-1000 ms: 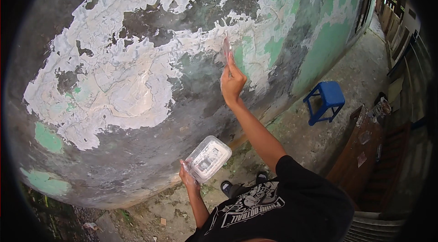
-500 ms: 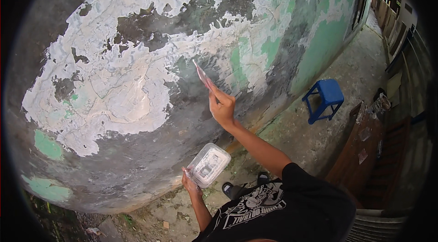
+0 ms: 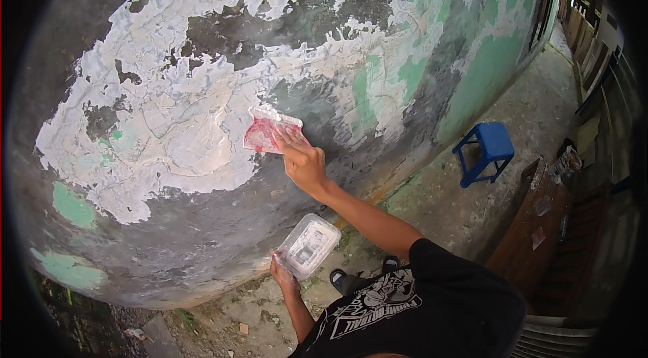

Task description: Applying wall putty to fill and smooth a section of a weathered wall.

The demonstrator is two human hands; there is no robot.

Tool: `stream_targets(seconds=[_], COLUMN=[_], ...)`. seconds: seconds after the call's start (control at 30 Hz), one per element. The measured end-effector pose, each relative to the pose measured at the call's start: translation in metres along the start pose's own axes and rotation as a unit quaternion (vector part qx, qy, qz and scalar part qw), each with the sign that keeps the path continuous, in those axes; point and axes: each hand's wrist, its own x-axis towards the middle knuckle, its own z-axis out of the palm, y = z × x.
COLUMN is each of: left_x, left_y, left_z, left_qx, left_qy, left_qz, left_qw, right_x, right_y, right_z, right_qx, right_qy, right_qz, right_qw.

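Observation:
My right hand (image 3: 305,166) is closed on a red and white flat putty scraper (image 3: 266,132). White paste coats the scraper's far edge, which lies against the wall (image 3: 196,213) at the border between the white filler (image 3: 196,149) and a bare grey patch. Lower down, my left hand (image 3: 284,273) grips the side of a clear plastic tub (image 3: 312,246), tilted so its inside shows. White paste smears the tub's bottom and walls, and some is on my left fingers.
A blue plastic stool (image 3: 487,150) stands on the concrete floor (image 3: 432,209) at the right. Beyond it is a brown wooden bench (image 3: 526,236) with small scraps on it. Green paint (image 3: 482,81) shows on the wall toward the far right. My sandalled feet (image 3: 337,279) are close to the wall's base.
My right hand has moved left and slightly down, turning the scraper from edge-on to flat-on against the wall. The tub in my left hand stays nearly where it was.

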Motion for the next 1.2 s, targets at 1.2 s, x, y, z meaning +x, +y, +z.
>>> stream_targets(seconds=[1.2], left_x=[-0.017], left_y=[0.001], left_z=[-0.01], left_qx=[-0.025], left_qy=[0.05], left_qz=[0.024], left_qw=[0.998], right_x=[-0.022], right_y=[0.07], right_z=[-0.008], right_qx=[-0.057], right_qy=[0.17], right_qz=[0.225], right_qw=[0.958])
